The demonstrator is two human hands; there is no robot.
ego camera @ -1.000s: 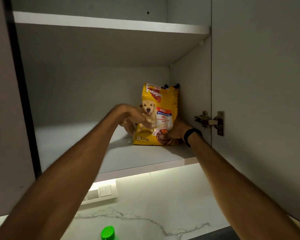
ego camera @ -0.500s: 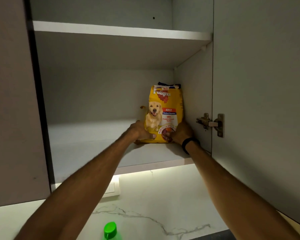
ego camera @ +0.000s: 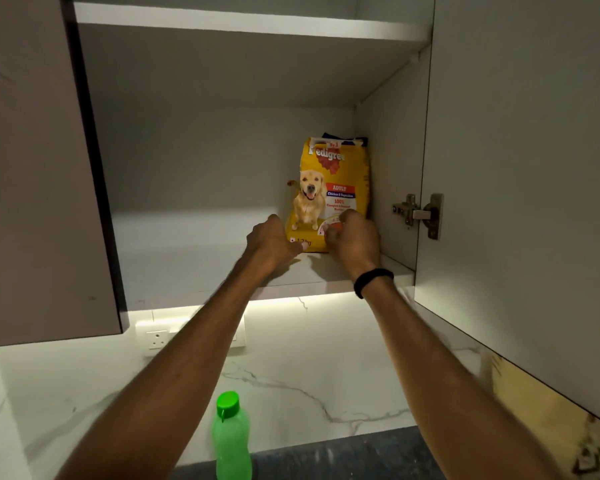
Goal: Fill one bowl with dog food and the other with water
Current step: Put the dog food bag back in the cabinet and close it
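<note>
Head view, the only view supplied. We record a yellow dog food bag (ego camera: 331,188) standing upright on the lower shelf (ego camera: 194,268) of an open wall cabinet, at the far right, close beside the cabinet's right inner wall. Its long axis runs vertically; the printed face is turned toward us. The top edge appears folded or rolled, though we cannot confirm how it is closed.

Both arms reach up and forward into the cabinet. The left hand (ego camera: 272,242) sits at the bag's lower left corner, fingers curled, with a fingertip touching the base of the bag; we judge this a light contact, not a full grasp. The right hand (ego camera: 355,237) is at the lower right corner, fingers bent in against the front face; whether it is pinching the bag or merely pressing on it we cannot tell. A black band (ego camera: 373,280) circles the right wrist.

The bag lies directly ahead of and above both hands, flanked by them, neither clearly nearer.

Below, a green bottle (ego camera: 231,441) stands on the marble counter (ego camera: 326,375), near the viewer. No bowls are visible. We judge neither filling is under way.
</note>
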